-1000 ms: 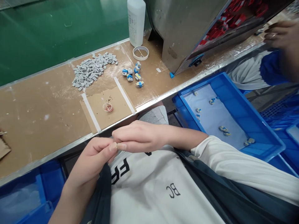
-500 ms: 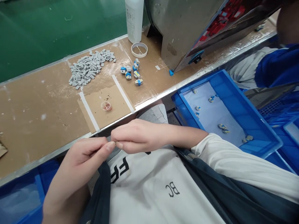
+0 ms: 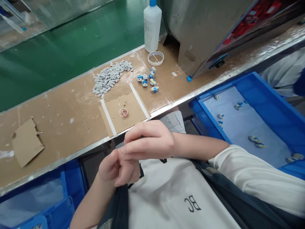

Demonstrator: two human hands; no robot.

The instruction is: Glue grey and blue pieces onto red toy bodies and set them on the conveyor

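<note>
Fingers [image 3: 133,149] of the right hand [image 3: 150,140] lay curled over the left hand [image 3: 118,170], whose own fingers were folded into a loose fist; whether anything was pinched between them could not be told. Both hands met close to the chest, over the white shirt [image 3: 171,197], just below the workbench [image 3: 59,111] edge. On the bench sat a small pink ring [image 3: 123,112] on a cardboard pad [image 3: 125,111], a pile of grey pieces [image 3: 109,77], several blue-and-white parts [image 3: 149,80], a white ring [image 3: 155,58] and a white bottle [image 3: 152,27]. A blue tray [image 3: 269,98] stood to the right.
</note>
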